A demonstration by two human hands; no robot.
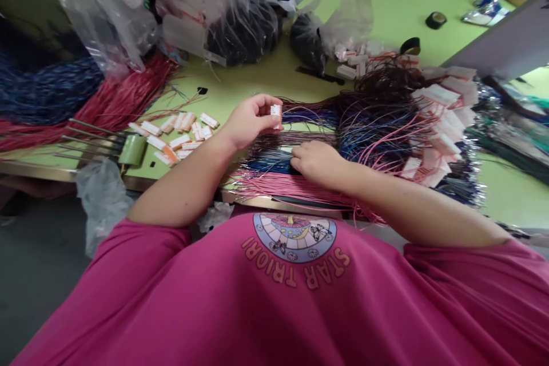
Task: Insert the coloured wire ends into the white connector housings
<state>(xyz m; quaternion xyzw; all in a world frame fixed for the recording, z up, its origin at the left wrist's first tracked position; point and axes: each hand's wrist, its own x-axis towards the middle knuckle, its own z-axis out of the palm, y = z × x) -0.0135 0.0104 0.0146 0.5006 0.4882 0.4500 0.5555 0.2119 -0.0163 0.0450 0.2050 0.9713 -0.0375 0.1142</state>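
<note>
My left hand point(247, 120) is raised over the green table point(240, 83) and pinches a small white connector point(275, 114) between thumb and fingers. My right hand point(315, 161) rests knuckles up on flat rows of thin wires point(274, 151), its fingers curled down into the blue and pink strands; what they grip is hidden. The wires run right into a tangled mass of pink, blue and brown strands point(377, 120) with white connectors on their ends point(441, 120).
Loose white and orange connectors point(180, 134) lie left of my left hand, beside a green holder with metal rods point(128, 148). Red and blue wire bundles point(86, 97), plastic bags point(180, 6), two tape rolls point(435, 20) and a grey board point(506, 40) crowd the table.
</note>
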